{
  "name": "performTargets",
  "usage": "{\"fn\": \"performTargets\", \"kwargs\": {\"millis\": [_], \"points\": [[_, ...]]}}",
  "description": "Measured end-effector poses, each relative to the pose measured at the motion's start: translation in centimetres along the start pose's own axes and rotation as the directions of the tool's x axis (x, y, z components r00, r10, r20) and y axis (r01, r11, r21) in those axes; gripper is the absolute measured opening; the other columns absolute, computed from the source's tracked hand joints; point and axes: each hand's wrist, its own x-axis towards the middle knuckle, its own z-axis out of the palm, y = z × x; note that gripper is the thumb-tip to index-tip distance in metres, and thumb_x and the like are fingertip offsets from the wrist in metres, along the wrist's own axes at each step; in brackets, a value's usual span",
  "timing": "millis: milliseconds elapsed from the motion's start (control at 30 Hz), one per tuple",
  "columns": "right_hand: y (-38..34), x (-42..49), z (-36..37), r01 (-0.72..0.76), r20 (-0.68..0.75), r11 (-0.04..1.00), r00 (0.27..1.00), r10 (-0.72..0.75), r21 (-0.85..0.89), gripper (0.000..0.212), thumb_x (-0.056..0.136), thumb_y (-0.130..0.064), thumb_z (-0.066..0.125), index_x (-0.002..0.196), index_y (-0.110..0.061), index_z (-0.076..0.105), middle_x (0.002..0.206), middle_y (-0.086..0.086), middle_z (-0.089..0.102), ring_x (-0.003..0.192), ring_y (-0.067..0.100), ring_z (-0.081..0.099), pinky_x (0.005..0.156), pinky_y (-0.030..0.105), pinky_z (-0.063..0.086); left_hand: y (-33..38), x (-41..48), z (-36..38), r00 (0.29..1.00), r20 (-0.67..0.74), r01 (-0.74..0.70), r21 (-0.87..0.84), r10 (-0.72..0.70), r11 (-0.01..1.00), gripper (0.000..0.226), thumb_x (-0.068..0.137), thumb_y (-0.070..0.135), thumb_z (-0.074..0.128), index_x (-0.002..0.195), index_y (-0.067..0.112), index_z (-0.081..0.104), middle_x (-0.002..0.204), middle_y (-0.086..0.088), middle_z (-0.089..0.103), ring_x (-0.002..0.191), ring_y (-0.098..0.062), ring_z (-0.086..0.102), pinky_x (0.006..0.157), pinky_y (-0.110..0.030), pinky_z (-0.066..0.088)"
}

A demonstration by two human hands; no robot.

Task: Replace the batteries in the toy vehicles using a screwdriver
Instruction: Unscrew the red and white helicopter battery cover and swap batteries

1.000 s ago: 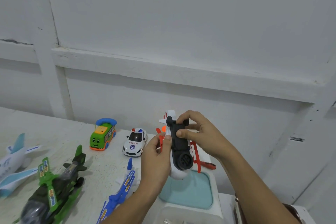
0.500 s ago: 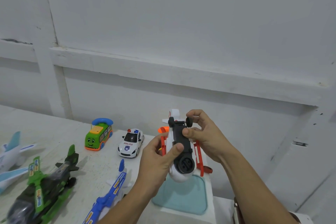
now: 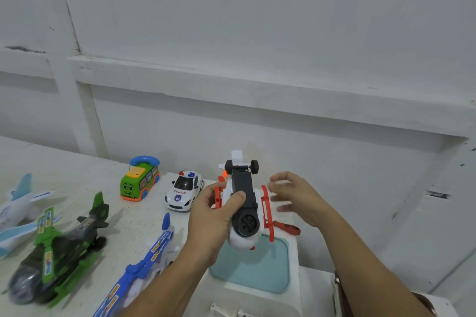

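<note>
White helicopter (image 3: pixel 244 222) belly-up, nose near, tail toward wall (image 3: pixel 257 121) | left hand (image 3: pixel 213 217) grips it | right hand (image 3: pixel 298 195) fingers (image 3: pixel 282 178) spread, empty

The toy helicopter (image 3: pixel 242 203) is held belly-up above a lidded box (image 3: pixel 257 273) at the near right end of the surface (image 3: pixel 77 177). The left hand (image 3: pixel 213 216) grips its left side, and the right hand (image 3: pixel 296 195) is just to its right, apart from it. A screwdriver (image 3: pixel 287 226) lies on the box's far right corner, below the right hand. Left of the helicopter, near the wall (image 3: pixel 257 59), stands a toy police car (image 3: pixel 184 192), and left of that a toy bus (image 3: pixel 139 180). Nearer the person, from left to right, lie a toy airliner (image 3: pixel 15 208), a toy fighter jet (image 3: pixel 59 247) and a toy plane (image 3: pixel 144 267), the last just beside the box.
</note>
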Motion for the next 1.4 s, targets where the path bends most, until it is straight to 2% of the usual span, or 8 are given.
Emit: {"fn": "performTargets", "kwargs": {"millis": [133,333,467,567,733,933,1200,1400], "points": [[5.3,1.7,-1.0,-0.182,-0.168,0.804,0.98,0.103,-0.567,0.038,0.083,-0.03,0.074,0.115,-0.014,0.061,0.11,0.001,0.056,0.098,0.018,0.058,0.081,0.03,0.048,-0.2,-0.1,0.0,1.0,-0.024,-0.004,0.003,0.004,1.0,0.021,0.083,0.01,0.074,0.096,0.023,0.063,0.101,-0.012,0.071,0.087,-0.028,0.07,0.08,-0.041,0.059],[8.6,1.6,-1.4,-0.27,-0.213,0.829,0.959,0.187,-0.49,0.019,0.084,-0.026,0.074,0.092,-0.014,0.061,0.087,-0.003,0.058,0.071,0.007,0.052,0.059,0.023,0.045,-0.7,-0.2,-0.4,0.999,-0.048,-0.012,0.032,0.014,0.999,0.022,0.083,0.012,0.074,0.095,0.027,0.062,0.104,-0.01,0.07,0.094,-0.03,0.069,0.078,-0.036,0.058],[8.9,1.4,-1.9,-0.303,-0.209,0.804,0.952,0.226,-0.511,0.017,0.087,-0.024,0.069,0.088,-0.014,0.056,0.089,0.0,0.06,0.069,0.011,0.052,0.07,0.033,0.052,-1.1,-0.6,-0.6,0.999,-0.046,-0.011,0.05,0.013,0.999,0.021,0.083,0.012,0.073,0.1,0.019,0.064,0.102,-0.012,0.07,0.085,-0.024,0.07,0.065,-0.024,0.058],[7.4,0.5,-2.5,-0.311,-0.237,0.889,0.942,0.24,-0.337,0.025,0.088,-0.029,0.07,0.093,-0.01,0.054,0.09,0.007,0.061,0.073,0.021,0.054,0.061,0.031,0.044,-1.2,-0.9,-0.6,0.999,-0.039,-0.003,0.052,0.005,0.999,0.02,0.083,0.012,0.073,0.098,0.021,0.063,0.098,-0.009,0.071,0.079,-0.019,0.07,0.062,-0.022,0.057],[1.8,-1.7,-4.0,-0.056,-0.296,0.998,0.953,0.056,0.009,0.011,0.083,-0.007,0.074,0.088,-0.006,0.064,0.092,0.019,0.072,0.073,0.024,0.065,0.067,0.033,0.048,-1.6,-1.4,-0.4,0.999,-0.031,-0.011,0.054,0.013,0.998,0.02,0.083,0.01,0.073,0.091,0.024,0.062,0.084,0.005,0.068,0.061,0.001,0.066,0.054,-0.015,0.052],[-5.6,-5.4,-4.1,0.286,-0.371,0.932,0.909,-0.19,0.224,0.012,0.087,0.009,0.061,0.087,-0.003,0.063,0.084,0.019,0.063,0.07,0.024,0.073,0.071,0.042,0.062,-1.9,-1.9,0.1,1.0,-0.017,0.015,0.069,-0.014,0.998,0.021,0.081,0.015,0.076,0.095,0.024,0.064,0.087,-0.002,0.073,0.077,-0.018,0.072,0.07,-0.031,0.058],[-9.3,-9.6,-0.6,0.625,-0.373,0.781,0.727,-0.577,0.01,0.038,0.091,0.008,0.054,0.118,-0.017,0.046,0.096,0.006,0.047,0.081,0.026,0.073,0.066,0.033,0.061,-2.4,-2.2,0.4,0.999,-0.002,0.049,0.092,-0.049,0.995,0.023,0.08,0.018,0.077,0.098,0.026,0.063,0.088,-0.001,0.072,0.082,-0.02,0.071,0.074,-0.035,0.058],[-8.6,-8.9,1.1,0.688,-0.27,0.713,0.666,-0.695,-0.138,0.042,0.093,0.001,0.055,0.121,-0.029,0.046,0.094,-0.011,0.048,0.088,0.023,0.07,0.072,0.036,0.061,-2.6,-2.1,0.6,0.998,0.022,0.057,0.091,-0.059,0.994,0.023,0.081,0.019,0.076,0.101,0.02,0.064,0.087,-0.001,0.072,0.075,-0.016,0.071,0.066,-0.028,0.056]]}}
